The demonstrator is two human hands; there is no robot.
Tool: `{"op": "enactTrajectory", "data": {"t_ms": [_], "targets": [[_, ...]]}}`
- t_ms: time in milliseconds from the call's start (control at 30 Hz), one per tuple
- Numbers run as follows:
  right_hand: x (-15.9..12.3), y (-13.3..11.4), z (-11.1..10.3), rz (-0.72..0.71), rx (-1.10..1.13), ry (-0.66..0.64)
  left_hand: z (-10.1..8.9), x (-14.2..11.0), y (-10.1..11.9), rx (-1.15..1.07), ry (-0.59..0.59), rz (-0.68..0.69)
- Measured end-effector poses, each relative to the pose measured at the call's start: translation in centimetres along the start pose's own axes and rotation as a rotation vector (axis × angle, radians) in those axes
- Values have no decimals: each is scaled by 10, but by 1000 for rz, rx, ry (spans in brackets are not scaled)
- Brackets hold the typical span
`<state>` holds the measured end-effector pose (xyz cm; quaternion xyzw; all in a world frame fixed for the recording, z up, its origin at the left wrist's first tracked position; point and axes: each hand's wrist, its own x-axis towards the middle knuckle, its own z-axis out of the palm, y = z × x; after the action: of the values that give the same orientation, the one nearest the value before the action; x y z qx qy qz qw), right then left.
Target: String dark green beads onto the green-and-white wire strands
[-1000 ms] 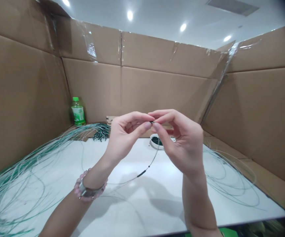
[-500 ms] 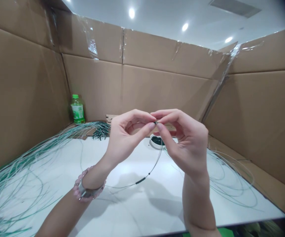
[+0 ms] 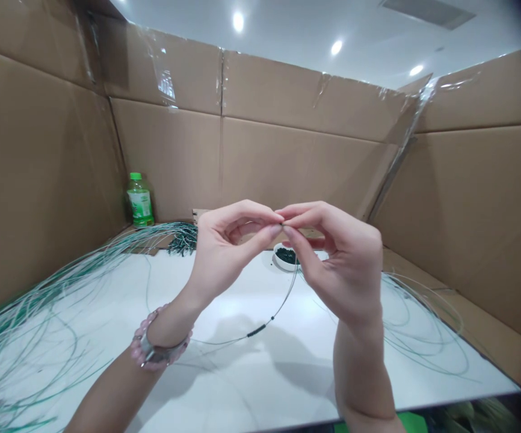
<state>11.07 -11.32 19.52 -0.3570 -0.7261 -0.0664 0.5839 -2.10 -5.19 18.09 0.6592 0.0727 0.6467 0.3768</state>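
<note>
Fingertip to fingertip, my left hand (image 3: pixel 228 246) and my right hand (image 3: pixel 332 258) are both pinched closed at a tiny dark piece, mostly hidden, perhaps a bead or a knot on thin cord. From my right hand a thin cord (image 3: pixel 290 294) hangs and curves down to the left. Along it sit a small dark bead (image 3: pixel 272 317) and a dark sleeve-like row (image 3: pixel 255 331). Behind my right fingers stands a white bowl (image 3: pixel 283 265) of small dark pieces (image 3: pixel 286 255), partly covered.
Long green and white cords (image 3: pixel 62 288) spread over the left of the white table (image 3: pixel 174 397), their dark ends (image 3: pixel 183 239) bunched at the back. Loose cords (image 3: pixel 427 343) curl on the right. A green-capped bottle (image 3: pixel 140 201) stands back left. Cardboard walls (image 3: pixel 296 162) enclose the table.
Both hands keep their pinch, with the fingertips drawn slightly closer together. Less of the dark piece between them shows. The view has shifted very slightly.
</note>
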Motion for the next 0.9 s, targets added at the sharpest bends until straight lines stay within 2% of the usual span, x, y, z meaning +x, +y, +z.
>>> {"op": "enactTrajectory", "data": {"t_ms": [233, 433, 633, 733, 900], "targets": [[1, 4, -3, -7, -42, 22, -4, 4, 3, 20, 1, -17], [1, 6, -4, 15, 38, 11, -8, 6, 6, 36, -34, -70], [2, 7, -1, 62, 144, 9, -12, 7, 6, 63, -83, -53], [2, 8, 2, 85, 184, 19, -10, 7, 4, 51, -52, -57], [1, 7, 11, 99, 225, 125, -2, 4, -3, -46, 52, -28]]}}
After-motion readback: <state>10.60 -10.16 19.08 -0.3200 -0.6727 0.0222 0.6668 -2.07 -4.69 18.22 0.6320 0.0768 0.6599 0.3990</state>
